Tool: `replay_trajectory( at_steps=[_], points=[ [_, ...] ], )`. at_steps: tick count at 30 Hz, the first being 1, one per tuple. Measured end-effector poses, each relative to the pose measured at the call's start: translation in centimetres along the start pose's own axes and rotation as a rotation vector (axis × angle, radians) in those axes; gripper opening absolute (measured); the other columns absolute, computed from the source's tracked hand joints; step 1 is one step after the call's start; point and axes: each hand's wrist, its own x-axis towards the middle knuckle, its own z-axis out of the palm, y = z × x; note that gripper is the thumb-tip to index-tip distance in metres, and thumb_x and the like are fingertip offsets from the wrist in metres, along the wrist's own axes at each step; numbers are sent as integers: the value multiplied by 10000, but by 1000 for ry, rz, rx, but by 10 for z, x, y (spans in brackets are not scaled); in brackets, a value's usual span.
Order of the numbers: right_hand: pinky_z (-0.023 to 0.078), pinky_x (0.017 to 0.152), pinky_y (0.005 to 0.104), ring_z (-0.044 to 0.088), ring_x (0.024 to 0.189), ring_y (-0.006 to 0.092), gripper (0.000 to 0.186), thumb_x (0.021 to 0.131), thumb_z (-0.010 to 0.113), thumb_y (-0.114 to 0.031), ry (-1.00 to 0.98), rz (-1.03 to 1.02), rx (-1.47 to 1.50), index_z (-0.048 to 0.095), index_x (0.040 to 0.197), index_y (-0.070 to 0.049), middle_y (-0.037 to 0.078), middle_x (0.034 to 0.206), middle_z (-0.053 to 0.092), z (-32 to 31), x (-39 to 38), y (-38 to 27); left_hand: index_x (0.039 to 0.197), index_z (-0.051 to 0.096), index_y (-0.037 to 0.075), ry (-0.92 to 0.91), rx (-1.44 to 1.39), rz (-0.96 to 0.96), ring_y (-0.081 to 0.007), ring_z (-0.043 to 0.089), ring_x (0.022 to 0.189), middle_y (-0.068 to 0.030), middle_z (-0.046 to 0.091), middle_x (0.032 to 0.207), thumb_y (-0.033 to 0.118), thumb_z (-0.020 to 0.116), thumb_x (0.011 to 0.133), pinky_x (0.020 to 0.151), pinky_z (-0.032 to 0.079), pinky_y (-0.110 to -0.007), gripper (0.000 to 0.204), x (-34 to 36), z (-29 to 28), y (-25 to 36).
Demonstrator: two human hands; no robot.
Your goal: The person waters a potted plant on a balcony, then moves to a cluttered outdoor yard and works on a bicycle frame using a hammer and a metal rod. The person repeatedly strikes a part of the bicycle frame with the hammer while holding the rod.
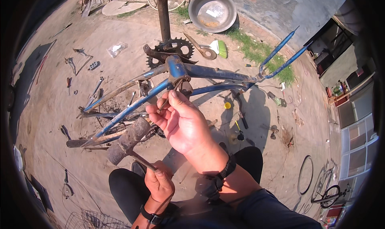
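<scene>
A blue, rusty bicycle frame [154, 90] stands in front of me, its bottom bracket shell [176, 70] on top. Above the shell rise a toothed chainring [184, 48] and a rusty crank arm [163, 18]. My right hand [182, 127] is closed, thumb against fingers, on a thin rusty metal rod [177, 86] whose upper end is at the underside of the shell. Fingers hide most of the rod. Lower left, my left hand [159, 183] grips the handle of a mallet [129, 141] with a thick, worn cylindrical head, which hangs in front of the frame tubes.
Loose tools and parts lie on the concrete at left, including a screwdriver [68, 82]. A metal basin [212, 12] and a green-bristled brush [219, 48] are at the back. A yellow cap [227, 105] is right of the frame; a tyre [306, 175] lies far right.
</scene>
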Motion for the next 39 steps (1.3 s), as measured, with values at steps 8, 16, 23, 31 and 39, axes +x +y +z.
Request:
replay_trajectory(
  at_steps=[8, 16, 23, 31, 39],
  points=[
    [546, 879, 363, 673, 1004, 238, 199, 1055, 515, -268, 17, -21, 15, 624, 1034, -103, 29, 949, 640, 1, -1, -1, 818, 418, 50, -36, 116, -57, -102, 450, 501, -22, 486, 594, 343, 407, 1085, 474, 344, -253, 397, 2, 0, 3],
    [535, 881, 349, 666, 1027, 240, 178, 1028, 572, -285, 55, 14, 16, 628, 1022, -116, 22, 961, 647, -1, -3, -1, 866, 457, 20, -78, 188, -26, -122, 469, 510, -61, 505, 611, 345, 433, 1075, 479, 349, -261, 387, -5, -5, -12],
    [508, 854, 320, 661, 1034, 229, 184, 1036, 557, -300, 38, 0, 33, 634, 1017, -133, 5, 953, 644, 0, -3, 2, 844, 474, 20, -53, 191, 7, -139, 469, 499, -57, 507, 607, 302, 424, 1078, 475, 352, -276, 370, 5, -4, 5],
    [535, 897, 365, 663, 1020, 236, 191, 1038, 552, -284, 21, 9, 36, 634, 1021, -111, 25, 962, 651, -7, -2, 2, 836, 449, 28, -73, 146, -16, -131, 455, 498, -48, 500, 609, 300, 437, 1076, 478, 345, -273, 363, 2, -5, 4],
    [546, 929, 375, 674, 1017, 261, 176, 1032, 568, -233, 24, -10, 141, 647, 1009, -78, 62, 937, 663, 0, -1, 4, 839, 456, 35, -29, 92, 68, -133, 471, 504, -56, 527, 628, 310, 434, 1075, 483, 354, -276, 363, 2, -4, 1]
  ],
)
